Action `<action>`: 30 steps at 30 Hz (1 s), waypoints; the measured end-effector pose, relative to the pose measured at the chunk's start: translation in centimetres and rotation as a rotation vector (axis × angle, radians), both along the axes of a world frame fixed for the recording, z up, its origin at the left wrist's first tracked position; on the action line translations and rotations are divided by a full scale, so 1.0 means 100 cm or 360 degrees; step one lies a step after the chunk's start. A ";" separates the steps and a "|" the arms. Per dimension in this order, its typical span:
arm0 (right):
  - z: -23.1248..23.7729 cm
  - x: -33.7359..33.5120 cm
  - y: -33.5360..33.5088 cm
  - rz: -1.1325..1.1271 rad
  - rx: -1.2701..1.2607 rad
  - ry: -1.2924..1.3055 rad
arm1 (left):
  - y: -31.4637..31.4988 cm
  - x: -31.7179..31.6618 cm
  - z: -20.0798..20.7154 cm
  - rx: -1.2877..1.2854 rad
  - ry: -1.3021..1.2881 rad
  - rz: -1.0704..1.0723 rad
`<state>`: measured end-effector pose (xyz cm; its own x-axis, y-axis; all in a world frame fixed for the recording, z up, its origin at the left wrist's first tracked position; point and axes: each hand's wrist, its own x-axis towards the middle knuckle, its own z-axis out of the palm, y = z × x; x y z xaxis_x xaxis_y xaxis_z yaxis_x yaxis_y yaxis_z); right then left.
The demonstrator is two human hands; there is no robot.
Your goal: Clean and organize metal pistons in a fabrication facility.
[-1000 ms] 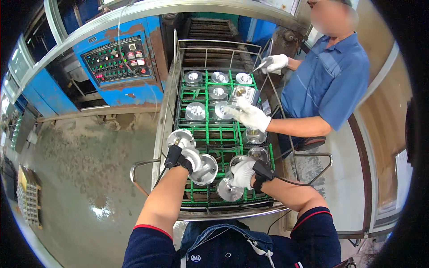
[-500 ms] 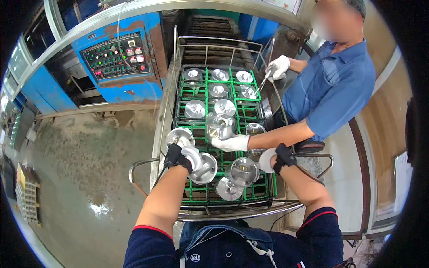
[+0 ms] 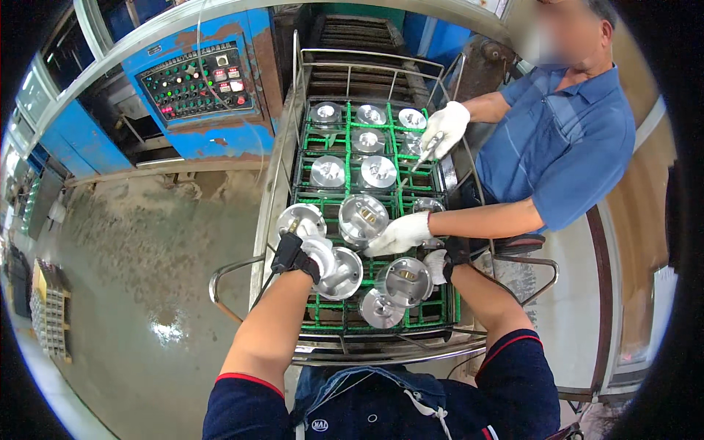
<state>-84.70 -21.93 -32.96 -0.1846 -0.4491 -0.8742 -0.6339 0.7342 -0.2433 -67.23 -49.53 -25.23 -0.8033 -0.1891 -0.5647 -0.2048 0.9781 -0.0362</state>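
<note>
Metal pistons lie in a green-wrapped wire rack [image 3: 434, 317]. My left hand [image 3: 320, 257], in a white glove with a black wrist device, is against a tilted piston [image 3: 342, 276]; another piston [image 3: 301, 220] lies just beyond it. My right hand [image 3: 435, 267], gloved alike, touches the right side of a tilted piston [image 3: 405, 281], which overlaps a face-up piston [image 3: 381, 309]. The fingers of both my hands are hidden. Between my hands and the far rows, a co-worker's gloved hand [image 3: 402, 234] steadies a piston [image 3: 363, 218]. Their other gloved hand [image 3: 444, 130] holds a thin metal tool [image 3: 424, 158].
More pistons [image 3: 327, 171] stand in the far rack cells. Metal rails with a looped handle [image 3: 224, 282] surround the rack. A blue control cabinet [image 3: 213, 136] is at far left, a loaded pallet [image 3: 50, 308] on the wet floor [image 3: 161, 279]. The co-worker [image 3: 557, 139] stands at right.
My right hand has moved left against its piston; my left hand stays at its own. The co-worker's piston now shows its pin bore upward, and their tool hand has come nearer. The view has shifted slightly.
</note>
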 end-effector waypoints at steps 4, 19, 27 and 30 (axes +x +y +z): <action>-0.009 0.002 0.041 -0.0077 -0.0300 0.0211 | -0.013 0.005 -0.051 -0.0015 0.0378 -0.0046; 0.155 0.074 -0.031 -0.0136 -0.0336 0.0722 | -0.002 0.003 -0.023 -0.0040 0.0342 -0.0176; 0.098 0.077 -0.006 0.0017 -0.0737 0.1246 | 0.001 0.004 -0.029 -0.0026 0.0673 -0.0127; 0.097 0.078 -0.014 0.0078 -0.0642 0.1221 | -0.006 0.007 -0.049 -0.0039 0.0645 -0.0112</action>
